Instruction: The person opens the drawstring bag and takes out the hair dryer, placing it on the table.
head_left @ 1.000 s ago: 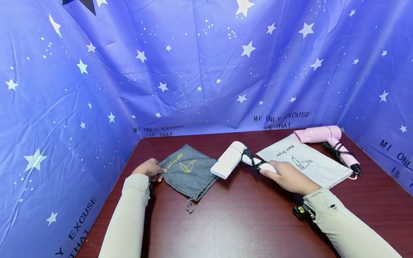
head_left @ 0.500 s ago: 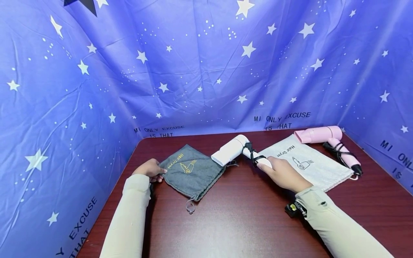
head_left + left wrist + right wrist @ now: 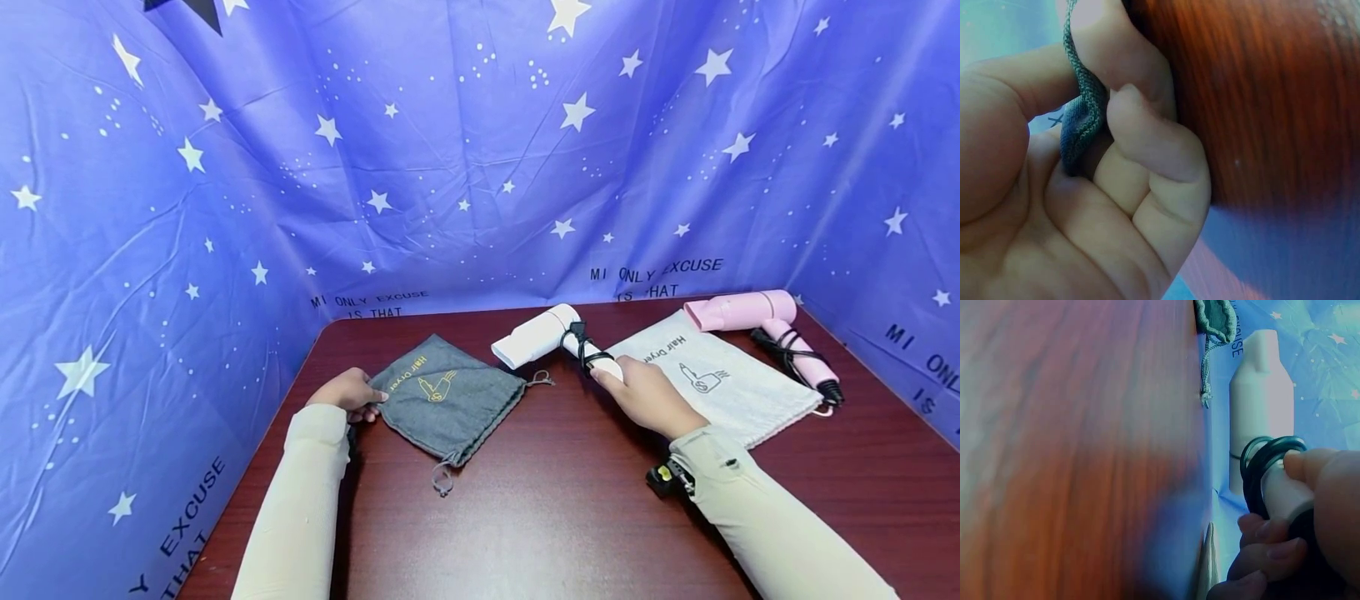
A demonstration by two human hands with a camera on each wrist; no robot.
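Observation:
A grey drawstring bag (image 3: 450, 400) with gold "Hair Dryer" lettering lies flat on the left of the table. My left hand (image 3: 347, 393) pinches its left corner; in the left wrist view the bag's edge (image 3: 1088, 112) runs between thumb and fingers. A white hair dryer (image 3: 534, 336), black cord (image 3: 588, 350) wound round its handle, is held up by my right hand (image 3: 651, 395), which grips the handle's end. Its nozzle points left, near the bag's right corner. In the right wrist view the dryer (image 3: 1261, 400) appears apart from the grey bag (image 3: 1216, 319).
A white drawstring bag (image 3: 701, 379) lies at the right, partly behind my right hand. Beyond it a pink hair dryer (image 3: 742, 312), cord wrapped, rests at the table's back right corner, overlapping that bag. A blue star-printed curtain (image 3: 465, 167) encloses the dark red table (image 3: 487, 533).
The white hair dryer has moved back and turned so its nozzle points more to the left; my right hand has shifted left with it. My left hand and the grey bag have stayed put.

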